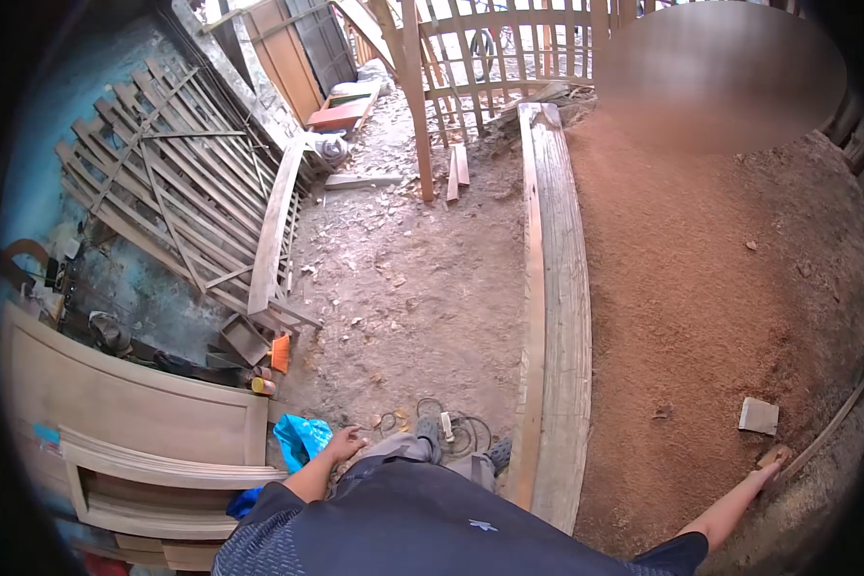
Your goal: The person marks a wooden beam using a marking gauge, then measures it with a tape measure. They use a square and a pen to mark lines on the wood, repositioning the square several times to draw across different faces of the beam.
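Note:
My left hand [346, 444] hangs by my left leg with its fingers stretched out and nothing in them. Just beside it lies a bright blue plastic bag [302, 437]. Out to the far right, my right arm reaches low over the sawdust [686, 288]. At its end, my right hand [766, 468] has its fingers on a small brown piece of wood [778, 454]; the grip is small in view. A pale wood block [758, 417] sits on the sawdust a little beyond that hand.
A long timber beam [562, 288] runs forward on my right. Wooden panels [144, 374] and a slatted frame [178, 182] lean at the left. An orange brush [279, 353], a yellow can [263, 386] and a cable [466, 432] lie nearby. A slatted wooden fence [499, 58] stands ahead.

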